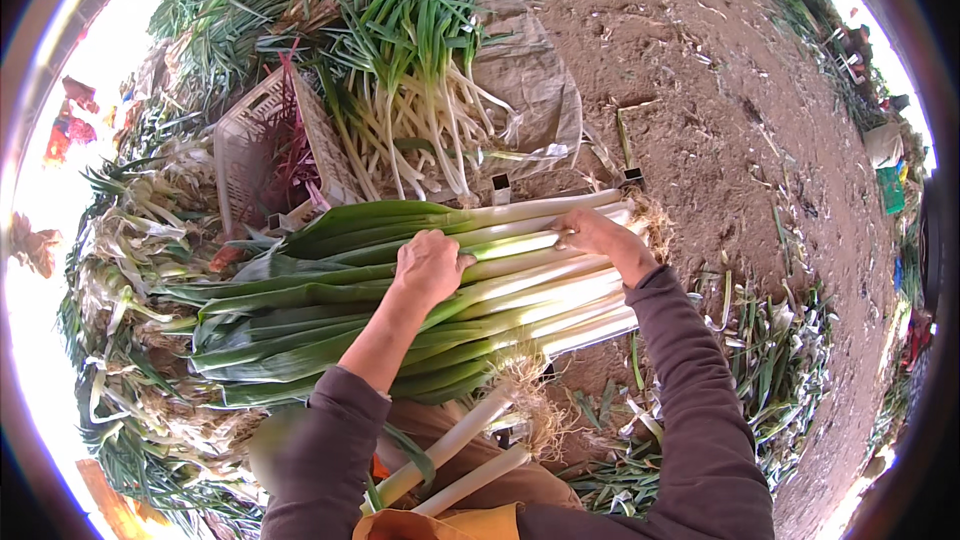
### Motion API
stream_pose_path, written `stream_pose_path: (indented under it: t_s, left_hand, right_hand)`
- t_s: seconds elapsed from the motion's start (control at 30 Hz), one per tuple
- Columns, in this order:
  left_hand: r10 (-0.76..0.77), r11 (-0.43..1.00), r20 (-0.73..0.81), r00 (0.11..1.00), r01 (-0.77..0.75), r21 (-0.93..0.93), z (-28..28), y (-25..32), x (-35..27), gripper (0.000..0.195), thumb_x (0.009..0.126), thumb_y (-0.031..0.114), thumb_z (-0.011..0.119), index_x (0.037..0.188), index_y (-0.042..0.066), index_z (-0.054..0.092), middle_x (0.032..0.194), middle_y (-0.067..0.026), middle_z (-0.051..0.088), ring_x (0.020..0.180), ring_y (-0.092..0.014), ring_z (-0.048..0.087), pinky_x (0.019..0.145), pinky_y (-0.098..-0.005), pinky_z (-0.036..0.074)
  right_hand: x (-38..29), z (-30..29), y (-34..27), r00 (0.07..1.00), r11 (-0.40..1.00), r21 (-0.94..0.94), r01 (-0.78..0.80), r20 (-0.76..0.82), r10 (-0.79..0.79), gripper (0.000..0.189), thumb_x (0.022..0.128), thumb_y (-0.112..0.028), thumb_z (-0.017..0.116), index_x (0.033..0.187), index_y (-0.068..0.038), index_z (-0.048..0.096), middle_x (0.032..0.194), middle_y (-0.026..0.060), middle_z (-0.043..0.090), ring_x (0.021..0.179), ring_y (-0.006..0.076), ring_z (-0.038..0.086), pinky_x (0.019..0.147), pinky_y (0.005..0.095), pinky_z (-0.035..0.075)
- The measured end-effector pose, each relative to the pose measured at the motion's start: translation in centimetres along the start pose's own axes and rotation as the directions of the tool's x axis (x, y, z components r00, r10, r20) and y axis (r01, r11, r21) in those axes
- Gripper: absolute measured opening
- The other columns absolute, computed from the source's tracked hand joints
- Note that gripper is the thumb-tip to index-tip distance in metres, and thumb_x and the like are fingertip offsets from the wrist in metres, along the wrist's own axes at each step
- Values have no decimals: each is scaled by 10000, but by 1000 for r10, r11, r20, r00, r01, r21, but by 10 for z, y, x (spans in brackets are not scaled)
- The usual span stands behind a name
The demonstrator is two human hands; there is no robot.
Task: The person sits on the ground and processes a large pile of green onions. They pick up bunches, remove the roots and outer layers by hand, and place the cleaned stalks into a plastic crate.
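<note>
A wide row of leeks (495, 277) lies side by side before me, green leaves to the left, white shafts and roots to the right. My left hand (431, 266) is closed around a leek where green meets white, towards the far side of the row. On the white shaft near the roots rests my right hand (596, 236), its thumb and fingers around what seems to be the same leek. Below the row, loose leeks with bushy roots (480, 476) lie across my lap. The support under the row is mostly hidden; square metal tube ends (501, 184) show at its far edge.
A plastic crate (244, 142) holding reddish strips stands beyond the row at left. Behind it are a heap of untrimmed leeks (420, 52) and a woven sheet (532, 75). Peeled leaf waste (142, 255) is piled at left, with trimmings (780, 367) on the dirt ground (697, 127) at right.
</note>
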State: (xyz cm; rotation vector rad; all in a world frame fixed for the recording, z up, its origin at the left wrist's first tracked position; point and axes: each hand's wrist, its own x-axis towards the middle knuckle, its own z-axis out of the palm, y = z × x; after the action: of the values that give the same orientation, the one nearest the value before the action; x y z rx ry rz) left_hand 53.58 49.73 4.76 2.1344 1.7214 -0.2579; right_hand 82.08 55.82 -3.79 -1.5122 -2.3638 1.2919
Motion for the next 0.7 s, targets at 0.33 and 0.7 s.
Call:
stream_pose_path:
  t_s: [0.33, 0.7]
  left_hand:
    - [119, 992, -269, 956, -123, 4, 19, -3, -10, 329, 833, 321, 639, 722, 12, 649, 813, -151, 605, 864, -327, 580, 760, -434, 465]
    - [124, 992, -298, 946, -128, 5, 18, 0, -17, 309, 815, 305, 652, 754, 3, 674, 805, -133, 604, 873, -299, 580, 770, -411, 467]
  right_hand:
    - [34, 8, -55, 945, 888, -450, -99, -322, -58, 75, 729, -88, 667, 778, -46, 704, 793, 163, 667, 774, 346, 652, 687, 408, 513]
    - [55, 4, -78, 985, 697, -712, 84, -44, -164, 204, 690, -245, 750, 769, -70, 681, 782, 110, 667, 759, 302, 661, 701, 379, 532]
